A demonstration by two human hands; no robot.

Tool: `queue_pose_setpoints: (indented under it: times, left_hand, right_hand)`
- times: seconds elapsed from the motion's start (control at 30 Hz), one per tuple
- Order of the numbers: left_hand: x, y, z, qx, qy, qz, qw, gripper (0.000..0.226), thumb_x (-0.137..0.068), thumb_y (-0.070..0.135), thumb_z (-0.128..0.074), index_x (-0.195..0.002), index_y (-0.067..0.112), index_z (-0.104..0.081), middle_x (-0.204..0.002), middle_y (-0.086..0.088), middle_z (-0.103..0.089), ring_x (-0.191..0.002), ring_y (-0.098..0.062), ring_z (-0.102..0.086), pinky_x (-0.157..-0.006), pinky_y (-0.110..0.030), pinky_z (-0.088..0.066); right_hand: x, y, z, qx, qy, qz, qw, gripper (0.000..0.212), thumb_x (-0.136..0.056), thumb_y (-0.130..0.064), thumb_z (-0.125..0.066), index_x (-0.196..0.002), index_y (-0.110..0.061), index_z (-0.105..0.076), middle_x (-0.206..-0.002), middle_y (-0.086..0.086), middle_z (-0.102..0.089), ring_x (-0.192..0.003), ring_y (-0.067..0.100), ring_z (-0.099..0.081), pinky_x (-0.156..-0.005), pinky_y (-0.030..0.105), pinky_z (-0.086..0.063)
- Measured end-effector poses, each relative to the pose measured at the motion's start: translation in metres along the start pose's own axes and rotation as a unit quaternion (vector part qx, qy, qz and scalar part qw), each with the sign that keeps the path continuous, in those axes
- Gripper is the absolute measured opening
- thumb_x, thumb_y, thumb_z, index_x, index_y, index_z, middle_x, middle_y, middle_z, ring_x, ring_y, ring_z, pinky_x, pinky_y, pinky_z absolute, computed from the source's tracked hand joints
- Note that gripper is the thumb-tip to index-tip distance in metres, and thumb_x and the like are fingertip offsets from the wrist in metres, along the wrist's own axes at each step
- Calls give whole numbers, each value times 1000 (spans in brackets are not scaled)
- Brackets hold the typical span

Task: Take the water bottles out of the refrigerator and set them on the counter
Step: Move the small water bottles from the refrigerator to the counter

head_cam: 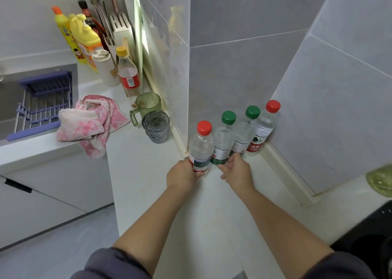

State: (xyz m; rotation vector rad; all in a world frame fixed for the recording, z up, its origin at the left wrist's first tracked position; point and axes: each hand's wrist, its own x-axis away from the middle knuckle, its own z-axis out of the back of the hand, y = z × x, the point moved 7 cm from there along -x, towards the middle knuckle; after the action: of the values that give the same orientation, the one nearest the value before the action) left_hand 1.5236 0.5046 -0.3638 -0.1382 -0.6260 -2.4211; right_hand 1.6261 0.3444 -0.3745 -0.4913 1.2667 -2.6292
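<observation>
White counter (148, 172), smooth, faintly smudged. Glossy pale grey wall tiles (244, 66) meeting in a corner just beyond the hands. Four clear plastic bottles (244, 134) upright in a touching row along the wall foot (caps red, green, green, red).

Left hand (182, 176) wrapped round the base of the nearest red-capped bottle (201, 145). Right hand (236, 169) close beside but apart, fingers curled at the base of the first green-capped bottle (223, 138); grip or mere touch not discernible.

Left of the hands: ribbed grey tumbler (156, 127), green jug (147, 104), and a crumpled pink towel (89, 121) overhanging the counter edge. Open counter between the forearms.
</observation>
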Motion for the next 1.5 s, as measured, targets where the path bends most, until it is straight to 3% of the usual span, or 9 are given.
queue_pose_setpoints:
  times: [0.1,0.2,0.27,0.4,0.53,0.7,0.93,1.23,1.5]
  left_hand:
    - [-1,2,-1,7,-6,9,1000,57,-87,55,-60,-122,11,-54,-115,-11,-63,-103,-30,-62,-75,-34,-46]
    - [1,1,0,-12,-6,8,1000,58,-87,57,-59,-123,12,-52,-116,-10,-63,-103,-30,-62,-76,-35,-47]
    - [2,1,0,-39,-13,6,999,60,-88,59,-55,-124,13,-51,-114,-9,-64,-102,-29,-63,-74,-34,-46]
    - [1,3,0,-28,-39,22,999,59,-90,59,-52,-124,10,-52,-114,-10,-66,-102,-31,-63,-71,-31,-42]
    - [3,5,-1,-21,-42,27,999,56,-92,55,-53,-125,10,-50,-116,-11,-65,-104,-32,-62,-74,-33,-44]
    - [4,5,1,-43,-45,19,998,61,-91,60,-49,-126,11,-48,-117,-10,-64,-105,-31,-62,-74,-33,-44]
    - [2,7,0,-35,-64,25,997,62,-91,61,-48,-124,10,-52,-117,-10,-64,-105,-30,-62,-73,-31,-41]
    - [6,7,3,-25,-62,30,997,62,-90,61,-49,-128,12,-48,-118,-9,-63,-107,-29,-62,-75,-32,-43]
    - [38,-7,17,-99,-71,47,991,70,-81,67,-58,-125,13,-46,-124,-5,-54,-115,-24,-54,-79,-32,-42]
  right_hand:
    - [-1,2,-1,2,-1,2,1000,27,-88,-9,-70,-82,-11,-43,-71,4,-54,-53,19,-63,-42,19,-42]
    - [3,2,2,50,3,7,999,26,-86,-22,-73,-87,-9,-51,-74,0,-58,-66,22,-65,-60,33,-50]
    - [4,-1,10,130,33,22,991,32,-82,-35,-76,-87,-12,-53,-81,-3,-58,-77,21,-58,-67,34,-45]
    - [2,-7,14,170,59,70,981,37,-78,-37,-79,-87,-7,-60,-98,11,-58,-94,28,-54,-74,37,-43]
    - [2,-5,13,183,64,80,978,40,-80,-41,-76,-93,-6,-62,-100,12,-59,-99,30,-54,-78,38,-43]
    - [7,-10,18,408,92,62,906,59,-84,-70,-51,-106,-16,-62,-112,10,-56,-105,30,-51,-83,39,-38]
    - [3,-22,21,492,124,116,854,64,-78,-75,-52,-90,-15,-69,-101,13,-55,-99,31,-52,-74,39,-38]
    - [7,-21,22,501,80,87,858,65,-87,-73,-38,-109,-17,-63,-117,9,-51,-114,27,-45,-83,40,-38]
    - [39,-24,32,481,6,89,872,66,-90,-70,-35,-136,-23,-46,-143,6,-41,-129,27,-37,-97,44,-36]
